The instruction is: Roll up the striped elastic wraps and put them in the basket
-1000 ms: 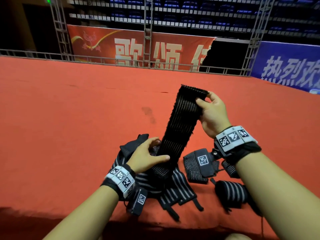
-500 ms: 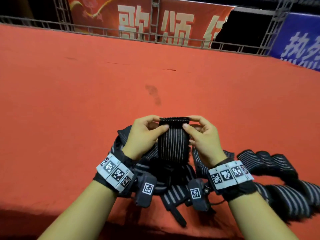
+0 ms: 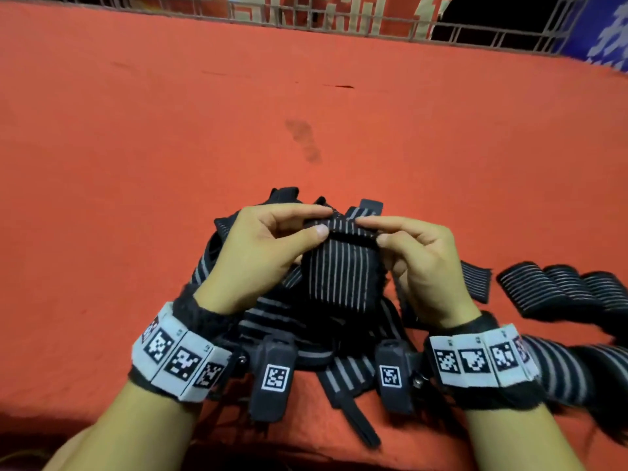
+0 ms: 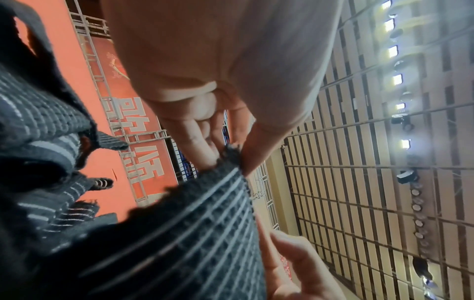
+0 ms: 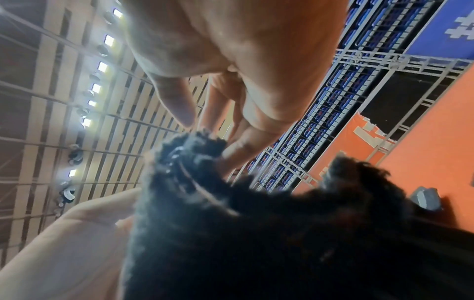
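A black elastic wrap with thin white stripes (image 3: 341,270) hangs between both hands, just above a tangled pile of more striped wraps (image 3: 292,321) on the red carpet. My left hand (image 3: 268,246) pinches its top left corner between thumb and fingers. My right hand (image 3: 418,256) pinches the top right corner. The left wrist view shows the striped wrap (image 4: 195,233) pinched at its frayed edge by the left hand (image 4: 225,150). In the right wrist view the right hand (image 5: 218,130) holds the wrap's fuzzy black edge (image 5: 195,150). No basket is in view.
Several rolled striped wraps (image 3: 564,290) lie in a row on the red carpet (image 3: 170,164) to the right, with another striped piece (image 3: 571,368) beside my right wrist. A metal railing (image 3: 339,22) and banners close off the far edge.
The right hand lowered the wrap's raised end and the left hand came up to it; both hands now pinch its top edge lower, just over the pile. The view tilted downward.
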The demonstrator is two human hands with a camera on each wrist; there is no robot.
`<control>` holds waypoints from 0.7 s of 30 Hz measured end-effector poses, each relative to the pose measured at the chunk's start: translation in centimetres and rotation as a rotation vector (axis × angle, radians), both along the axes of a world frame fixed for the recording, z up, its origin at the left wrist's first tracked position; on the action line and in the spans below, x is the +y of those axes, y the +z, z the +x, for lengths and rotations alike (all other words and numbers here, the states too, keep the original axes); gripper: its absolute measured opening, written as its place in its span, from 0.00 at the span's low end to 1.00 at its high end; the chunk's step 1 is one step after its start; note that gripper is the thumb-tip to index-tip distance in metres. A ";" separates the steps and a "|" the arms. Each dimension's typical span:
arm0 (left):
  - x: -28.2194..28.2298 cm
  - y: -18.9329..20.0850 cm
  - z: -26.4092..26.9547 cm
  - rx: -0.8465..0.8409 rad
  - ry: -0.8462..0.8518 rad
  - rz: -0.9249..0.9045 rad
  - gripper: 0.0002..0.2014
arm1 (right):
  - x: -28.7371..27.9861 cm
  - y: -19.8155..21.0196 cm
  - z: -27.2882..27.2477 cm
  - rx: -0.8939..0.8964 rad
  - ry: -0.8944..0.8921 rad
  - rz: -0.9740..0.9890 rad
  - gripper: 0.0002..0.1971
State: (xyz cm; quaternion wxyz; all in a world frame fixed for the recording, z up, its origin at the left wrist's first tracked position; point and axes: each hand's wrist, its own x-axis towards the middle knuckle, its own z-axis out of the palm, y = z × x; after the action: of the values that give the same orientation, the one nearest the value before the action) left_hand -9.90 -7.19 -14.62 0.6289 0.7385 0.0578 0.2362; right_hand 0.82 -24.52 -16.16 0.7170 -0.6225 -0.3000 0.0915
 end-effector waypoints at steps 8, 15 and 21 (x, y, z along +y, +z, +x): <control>-0.6 -0.8 -0.4 -0.054 -0.067 0.056 0.18 | -0.7 -0.8 -1.1 0.101 -0.006 0.016 0.11; -1.1 -0.8 -1.3 0.070 -0.038 -0.050 0.09 | -0.9 -0.3 -1.6 -0.155 -0.071 -0.043 0.13; -1.2 -0.9 -1.5 0.007 -0.003 -0.074 0.03 | -0.9 0.0 -1.9 -0.220 0.069 -0.083 0.14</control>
State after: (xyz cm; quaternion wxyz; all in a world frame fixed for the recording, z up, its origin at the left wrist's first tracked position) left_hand -11.41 -8.35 -15.56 0.6560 0.7155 0.0679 0.2303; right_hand -1.13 -25.44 -16.19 0.6498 -0.6473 -0.3940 0.0595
